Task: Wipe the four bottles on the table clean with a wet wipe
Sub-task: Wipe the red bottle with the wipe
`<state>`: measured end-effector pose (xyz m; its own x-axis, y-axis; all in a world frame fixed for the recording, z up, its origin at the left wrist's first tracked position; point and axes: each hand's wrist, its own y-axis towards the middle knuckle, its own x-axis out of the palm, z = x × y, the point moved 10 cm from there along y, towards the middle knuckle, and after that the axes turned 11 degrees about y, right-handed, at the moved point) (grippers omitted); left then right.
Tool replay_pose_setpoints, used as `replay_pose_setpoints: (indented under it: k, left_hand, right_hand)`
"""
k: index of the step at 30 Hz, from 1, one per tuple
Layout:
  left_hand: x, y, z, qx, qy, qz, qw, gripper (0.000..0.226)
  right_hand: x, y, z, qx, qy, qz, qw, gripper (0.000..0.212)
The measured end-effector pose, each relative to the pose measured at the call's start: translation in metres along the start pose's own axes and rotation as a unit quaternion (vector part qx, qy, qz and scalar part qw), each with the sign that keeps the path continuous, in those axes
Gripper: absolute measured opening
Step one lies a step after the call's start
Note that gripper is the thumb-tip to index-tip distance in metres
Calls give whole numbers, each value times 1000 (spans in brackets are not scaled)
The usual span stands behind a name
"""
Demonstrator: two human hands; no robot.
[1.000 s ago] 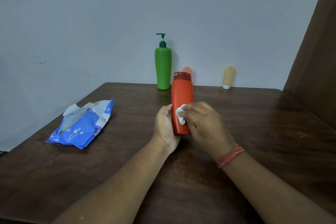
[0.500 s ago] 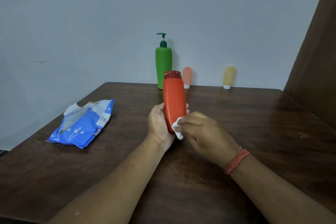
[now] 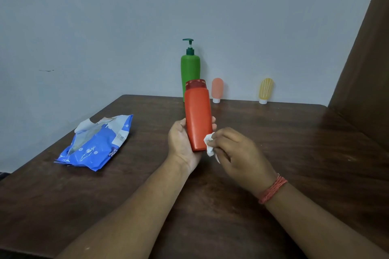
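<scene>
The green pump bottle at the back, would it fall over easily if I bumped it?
Probably, yes. The green pump bottle is tall and narrow, so a bump near its pump could tip it. It looks like stiff plastic, so it likely wouldn't break.

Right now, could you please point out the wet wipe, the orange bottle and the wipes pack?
wet wipe [image 3: 209, 147]: head view, on the white wad beside the fingertips.
orange bottle [image 3: 197, 115]: head view, mid-body.
wipes pack [image 3: 96, 147]: head view, blue front panel.

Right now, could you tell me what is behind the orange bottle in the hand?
The green pump bottle stands behind the orange bottle, its lower part covered. Left hand fingers wrap behind, mostly hidden.
</scene>
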<state>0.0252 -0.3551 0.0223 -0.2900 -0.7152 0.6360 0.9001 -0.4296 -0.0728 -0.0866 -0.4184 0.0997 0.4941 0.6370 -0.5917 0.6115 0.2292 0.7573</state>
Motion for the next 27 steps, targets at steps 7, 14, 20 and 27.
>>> replay_pose_setpoints:
  k: [7,14,20,27]
  left_hand:
    - [8,-3,-3,8,56,-11,998,52]
    - [8,-4,2,21,27,-12,999,53]
    - [12,-5,0,18,40,-7,999,54]
    - [12,-3,1,24,29,-9,999,50]
  right_hand:
    - [-6,-10,48,234,230,143,934,22]
    - [26,-27,69,360,361,45,859,11]
    - [32,-31,71,383,495,82,775,6]
    - [34,-28,70,386,581,131,705,10]
